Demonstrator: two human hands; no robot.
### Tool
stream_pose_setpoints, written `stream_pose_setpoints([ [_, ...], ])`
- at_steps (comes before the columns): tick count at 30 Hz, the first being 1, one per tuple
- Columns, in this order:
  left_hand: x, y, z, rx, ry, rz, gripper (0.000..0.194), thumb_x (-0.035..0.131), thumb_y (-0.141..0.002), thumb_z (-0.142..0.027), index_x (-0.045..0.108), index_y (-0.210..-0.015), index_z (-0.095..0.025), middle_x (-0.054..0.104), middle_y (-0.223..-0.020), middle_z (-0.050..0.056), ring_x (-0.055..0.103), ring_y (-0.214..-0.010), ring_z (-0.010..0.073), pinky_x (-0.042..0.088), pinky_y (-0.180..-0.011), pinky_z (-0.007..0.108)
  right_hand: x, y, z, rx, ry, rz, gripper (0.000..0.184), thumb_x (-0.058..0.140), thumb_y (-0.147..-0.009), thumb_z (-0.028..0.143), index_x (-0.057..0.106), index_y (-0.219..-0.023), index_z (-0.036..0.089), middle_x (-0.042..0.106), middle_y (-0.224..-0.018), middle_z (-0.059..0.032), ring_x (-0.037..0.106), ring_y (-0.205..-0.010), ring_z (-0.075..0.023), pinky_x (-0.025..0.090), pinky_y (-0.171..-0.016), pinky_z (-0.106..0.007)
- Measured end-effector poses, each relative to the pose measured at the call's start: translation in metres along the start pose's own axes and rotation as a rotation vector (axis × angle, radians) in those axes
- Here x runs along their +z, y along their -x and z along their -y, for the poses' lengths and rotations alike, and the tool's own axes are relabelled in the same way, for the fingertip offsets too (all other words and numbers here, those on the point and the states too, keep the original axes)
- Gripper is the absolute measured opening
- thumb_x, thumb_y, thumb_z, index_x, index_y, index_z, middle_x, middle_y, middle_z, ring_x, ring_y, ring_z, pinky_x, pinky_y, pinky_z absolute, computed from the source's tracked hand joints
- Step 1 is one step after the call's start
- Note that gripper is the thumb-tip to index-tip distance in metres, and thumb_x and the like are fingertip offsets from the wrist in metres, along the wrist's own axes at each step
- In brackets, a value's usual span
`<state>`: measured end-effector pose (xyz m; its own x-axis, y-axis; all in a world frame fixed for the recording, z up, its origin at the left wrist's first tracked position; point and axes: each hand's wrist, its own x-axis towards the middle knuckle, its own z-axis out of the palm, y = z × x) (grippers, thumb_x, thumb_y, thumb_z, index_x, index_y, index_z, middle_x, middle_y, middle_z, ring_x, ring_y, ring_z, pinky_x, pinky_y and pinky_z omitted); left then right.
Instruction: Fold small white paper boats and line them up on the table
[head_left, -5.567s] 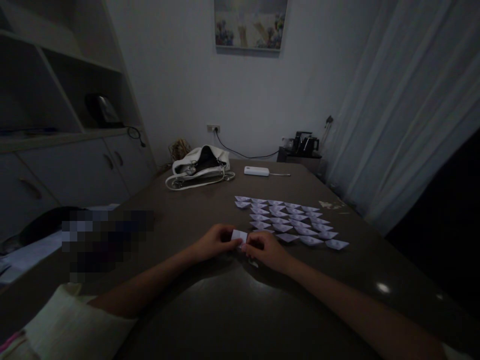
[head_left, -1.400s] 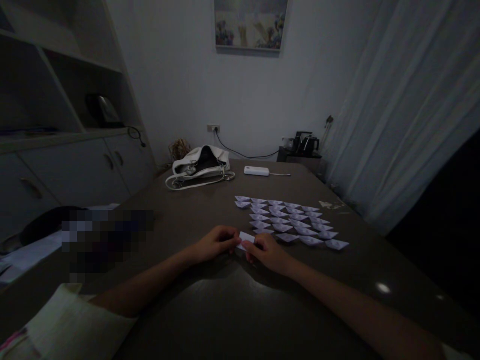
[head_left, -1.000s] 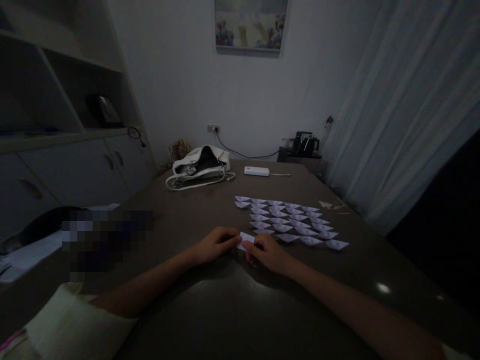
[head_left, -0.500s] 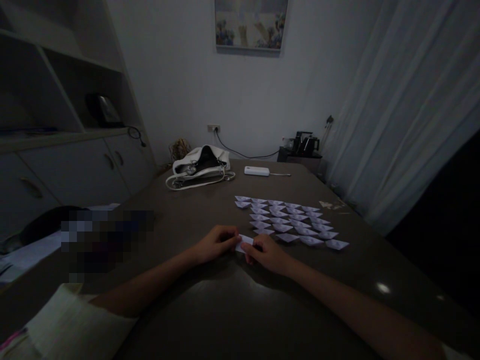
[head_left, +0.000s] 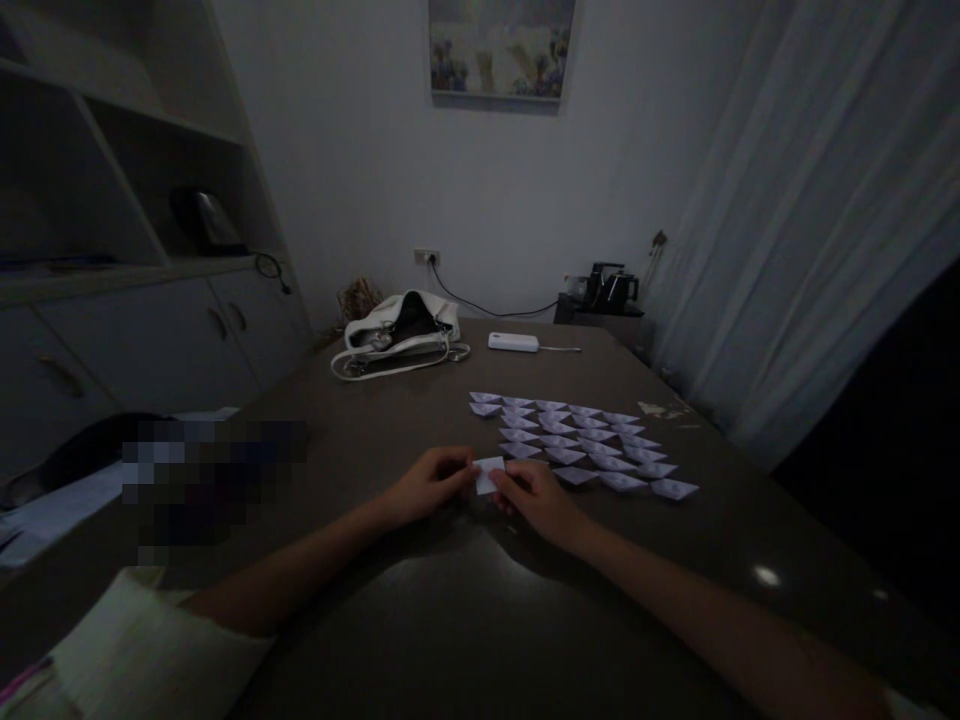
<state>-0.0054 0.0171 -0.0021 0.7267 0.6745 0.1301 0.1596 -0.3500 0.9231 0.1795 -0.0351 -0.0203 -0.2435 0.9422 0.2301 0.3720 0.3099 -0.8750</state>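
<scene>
A small piece of folded white paper is pinched between my two hands, just above the dark table. My left hand grips its left edge between thumb and fingers. On the right side, my right hand presses its thumb on the paper's face, with the other fingers curled behind. Beyond my right hand, several small white paper boats stand in rows on the tabletop. The nearest left boats are partly hidden behind my right hand.
On the brown table, a white handbag lies open at the far left. A white power bank with a short cable lies at the far edge. White sheets and a dark item sit at left, partly pixelated. A black kettle stands beyond.
The paper has been turned between my fingers and now shows a squarer face, tilted differently from half a second ago. My right thumb has shifted on it. The boats have stayed put.
</scene>
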Motion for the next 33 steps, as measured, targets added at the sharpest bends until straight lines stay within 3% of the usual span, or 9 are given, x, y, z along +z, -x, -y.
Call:
stream_pose_setpoints([
  [8, -0.0020, -0.0005, 0.0026, 0.017, 0.008, 0.037, 0.034, 0.049, -0.086, -0.041, 0.050, -0.066, -0.014, 0.048, -0.058, -0.003, 0.044, -0.055, 0.0100, 0.034, -0.053, 0.021, -0.0008, -0.0010, -0.0019, -0.019, -0.009, -0.034, 0.045, 0.045, -0.087, 0.054, 0.054, -0.065, 0.017, 0.054, -0.057, -0.0007, 0.050, -0.050, -0.0116, 0.037, -0.048, -0.022],
  [19, -0.0028, 0.0008, 0.0031, -0.003, -0.019, 0.032, 0.035, 0.044, -0.088, -0.039, 0.048, -0.064, -0.014, 0.044, -0.058, -0.004, 0.039, -0.052, 0.0087, 0.029, -0.049, 0.019, -0.0013, 0.0003, 0.0042, 0.004, -0.051, 0.010, 0.040, 0.047, -0.087, 0.047, 0.054, -0.065, 0.015, 0.052, -0.057, 0.0000, 0.049, -0.048, -0.0107, 0.038, -0.046, -0.021],
  [26, -0.0028, 0.0008, 0.0024, 0.017, -0.010, 0.030, 0.032, 0.045, -0.087, -0.037, 0.050, -0.065, -0.013, 0.045, -0.058, -0.004, 0.041, -0.054, 0.0094, 0.031, -0.052, 0.020, -0.0013, -0.0006, 0.0020, -0.017, -0.072, 0.105, 0.038, 0.052, -0.085, 0.049, 0.060, -0.071, 0.014, 0.055, -0.059, -0.0007, 0.050, -0.052, -0.0114, 0.038, -0.050, -0.022],
  [33, -0.0037, 0.0003, 0.0080, 0.043, -0.016, 0.099, 0.032, 0.047, -0.085, -0.037, 0.054, -0.066, -0.012, 0.048, -0.059, -0.003, 0.043, -0.054, 0.0093, 0.032, -0.051, 0.019, -0.0022, -0.0032, -0.0003, -0.023, -0.079, 0.036, 0.045, 0.047, -0.086, 0.053, 0.057, -0.067, 0.014, 0.050, -0.057, 0.0008, 0.047, -0.050, -0.0105, 0.035, -0.048, -0.021],
])
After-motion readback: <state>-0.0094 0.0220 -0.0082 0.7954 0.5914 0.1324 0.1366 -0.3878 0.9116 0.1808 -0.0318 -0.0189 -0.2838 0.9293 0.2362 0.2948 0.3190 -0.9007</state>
